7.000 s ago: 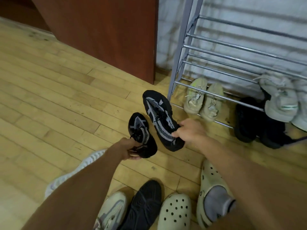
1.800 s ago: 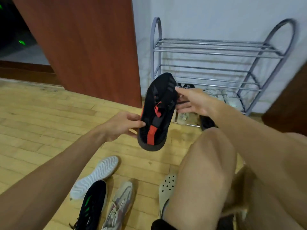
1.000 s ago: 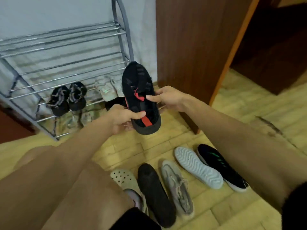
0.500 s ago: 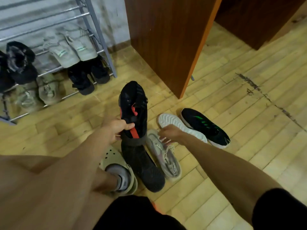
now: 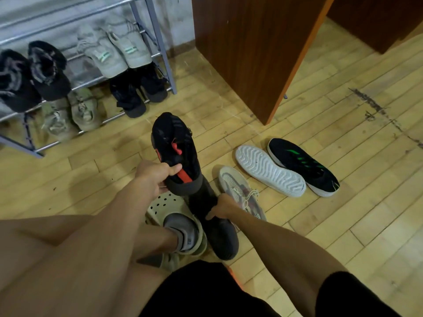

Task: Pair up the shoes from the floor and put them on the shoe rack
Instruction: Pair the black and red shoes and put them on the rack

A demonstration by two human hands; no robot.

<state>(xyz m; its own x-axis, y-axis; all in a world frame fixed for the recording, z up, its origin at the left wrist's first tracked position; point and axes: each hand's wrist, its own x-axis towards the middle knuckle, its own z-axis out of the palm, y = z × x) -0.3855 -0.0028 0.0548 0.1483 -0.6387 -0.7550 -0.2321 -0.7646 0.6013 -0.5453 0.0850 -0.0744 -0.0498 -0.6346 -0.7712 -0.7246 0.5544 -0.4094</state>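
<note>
Bare floor (image 5: 229,115) lies open between the right post of the shoe rack (image 5: 161,56) and the corner of the brown cabinet (image 5: 251,53). The left hand (image 5: 153,177) grips a black-and-red shoe (image 5: 174,143) by its heel, lifted, toe toward the rack. The right hand (image 5: 222,207) curls its fingers round a dark shoe (image 5: 224,239) on the floor, just beside a grey laced shoe (image 5: 235,188). A sole-up white shoe (image 5: 267,170) and a black-and-green shoe (image 5: 302,163) lie further right.

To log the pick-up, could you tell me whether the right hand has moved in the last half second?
Yes. Against the grey sneaker, the right hand has come back from its toe end toward the person, onto the black floor shoe.
</note>
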